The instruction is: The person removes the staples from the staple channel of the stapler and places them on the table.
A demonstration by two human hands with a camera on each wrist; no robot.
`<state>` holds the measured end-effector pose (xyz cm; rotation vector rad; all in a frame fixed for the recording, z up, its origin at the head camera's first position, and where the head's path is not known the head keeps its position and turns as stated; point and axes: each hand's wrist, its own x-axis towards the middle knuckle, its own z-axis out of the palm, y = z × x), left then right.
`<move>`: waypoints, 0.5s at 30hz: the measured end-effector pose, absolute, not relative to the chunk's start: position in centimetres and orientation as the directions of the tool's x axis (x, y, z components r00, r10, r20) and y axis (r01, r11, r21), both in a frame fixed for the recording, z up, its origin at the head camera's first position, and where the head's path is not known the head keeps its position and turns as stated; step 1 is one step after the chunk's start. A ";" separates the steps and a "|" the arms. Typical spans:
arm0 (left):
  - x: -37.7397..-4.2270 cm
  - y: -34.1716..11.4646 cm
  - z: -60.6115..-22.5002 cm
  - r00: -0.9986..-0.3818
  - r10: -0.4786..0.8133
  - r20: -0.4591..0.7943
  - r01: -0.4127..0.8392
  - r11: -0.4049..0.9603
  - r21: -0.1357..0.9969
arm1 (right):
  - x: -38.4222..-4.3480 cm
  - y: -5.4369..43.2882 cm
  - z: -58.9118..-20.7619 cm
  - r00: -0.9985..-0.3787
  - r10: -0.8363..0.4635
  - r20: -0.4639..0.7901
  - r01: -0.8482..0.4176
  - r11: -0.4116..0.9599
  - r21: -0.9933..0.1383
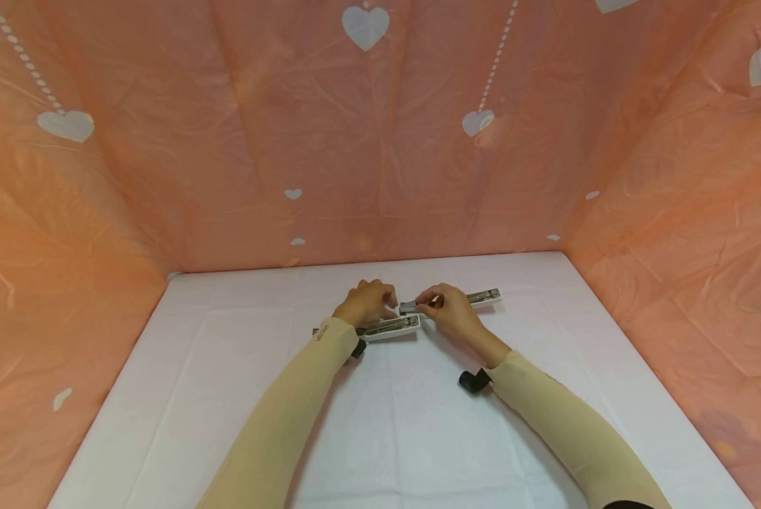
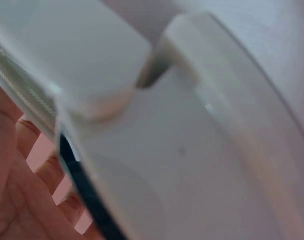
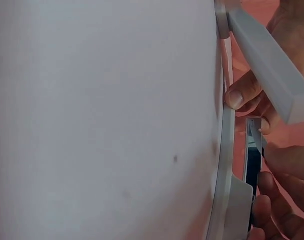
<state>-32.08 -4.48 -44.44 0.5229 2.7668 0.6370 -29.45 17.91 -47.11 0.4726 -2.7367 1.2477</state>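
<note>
Two long, narrow white cases (image 1: pixel 389 336) with metal-looking insides lie slanted and side by side on the white table; their exact kind cannot be told. My left hand (image 1: pixel 367 300) reaches over the nearer one, thumb and fingers curled at the end of the farther case (image 1: pixel 490 300). In the right wrist view its thumb (image 3: pixel 235 98) grips the white rim. My right hand (image 1: pixel 453 314) pinches a small grey, shiny strip (image 1: pixel 408 307) at that end, also visible as a dark glossy strip (image 3: pixel 252 155). Close up, white plastic (image 2: pixel 156 165) hides much of the left hand.
The white table (image 1: pixel 355 438) stretches around both arms. Orange cloth with pale hearts (image 1: pixel 380 177) hangs behind the table and on both sides. A black wrist device (image 1: pixel 474 382) sticks out beneath the right wrist. A white bar (image 3: pixel 271 65) crosses the right wrist view.
</note>
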 end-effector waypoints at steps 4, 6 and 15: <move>-32.0 -4.4 -44.3 -0.904 0.393 -0.169 0.276 0.838 0.470 | -29.7 17.7 -46.9 -0.951 -0.235 0.200 -0.305 0.616 -0.726; -32.0 -4.4 -44.4 -0.905 0.390 -0.171 0.272 0.839 0.471 | -29.9 17.7 -46.9 -0.952 -0.232 0.199 -0.303 0.620 -0.724; -32.0 -4.4 -44.3 -0.904 0.397 -0.158 0.287 0.838 0.463 | -30.4 17.7 -46.9 -0.933 -0.285 0.221 -0.358 0.658 -0.662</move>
